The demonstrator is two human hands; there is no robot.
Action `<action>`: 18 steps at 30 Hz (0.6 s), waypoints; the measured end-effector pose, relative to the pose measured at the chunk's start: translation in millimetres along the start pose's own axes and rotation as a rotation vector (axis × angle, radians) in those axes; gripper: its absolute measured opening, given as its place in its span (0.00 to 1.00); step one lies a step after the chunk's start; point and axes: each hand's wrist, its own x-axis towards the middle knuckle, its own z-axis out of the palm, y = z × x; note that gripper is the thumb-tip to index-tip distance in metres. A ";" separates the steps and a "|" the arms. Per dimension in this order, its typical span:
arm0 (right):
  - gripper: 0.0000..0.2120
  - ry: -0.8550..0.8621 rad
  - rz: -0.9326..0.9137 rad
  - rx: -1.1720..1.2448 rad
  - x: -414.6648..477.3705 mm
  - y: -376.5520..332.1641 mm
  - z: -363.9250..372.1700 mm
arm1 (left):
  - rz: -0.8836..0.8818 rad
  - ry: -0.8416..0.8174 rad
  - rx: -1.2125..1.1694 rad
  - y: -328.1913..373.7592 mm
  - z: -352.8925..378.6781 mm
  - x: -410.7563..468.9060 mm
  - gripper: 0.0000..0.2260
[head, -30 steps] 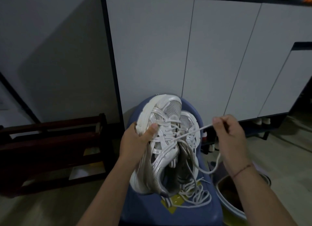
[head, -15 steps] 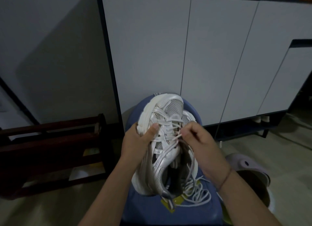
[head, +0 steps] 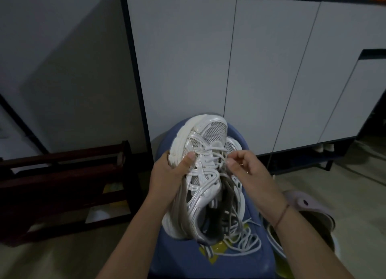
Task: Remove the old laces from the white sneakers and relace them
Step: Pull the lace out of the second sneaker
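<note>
The white sneaker (head: 201,184) stands tilted on the blue plastic stool (head: 240,262), with its toe up toward the far edge and its heel opening down toward the near edge. The left hand (head: 167,174) grips it from the left side: the fingers go around the thick sole and the thumb presses on the upper, beside the eyelets. The right hand (head: 248,172) pinches the lace (head: 218,154) between thumb and forefinger, just at the crossed rows on the front of the shoe; the other fingers are curled. A thin cord bracelet (head: 282,215) is on the right wrist.

The second sneaker (head: 235,146) leans against the first one on its right side and is mostly hidden behind it. Loose loops of white lace (head: 246,241) lie on the seat near the right front corner, touching the heels.

On the floor left of the stool stands a dark wooden shoe rack (head: 62,184). A white cabinet (head: 188,59) is behind the stool. A pale clog (head: 309,203) lies on the right.
</note>
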 end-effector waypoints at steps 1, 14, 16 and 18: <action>0.02 -0.016 -0.024 -0.051 -0.8 0.3 1.0 | 0.000 -0.003 -0.002 -0.1 0.4 -0.1 0.12; 0.24 -0.078 0.078 0.029 1.6 5.2 -10.9 | -0.025 0.009 -0.082 2.5 1.7 -0.5 0.08; 0.15 -0.068 0.024 0.026 0.9 3.0 -7.5 | -0.030 0.000 -0.084 1.7 3.4 -1.1 0.10; 0.05 -0.042 -0.015 0.037 0.6 -0.5 -2.8 | -0.035 -0.008 -0.088 0.5 4.8 -1.6 0.12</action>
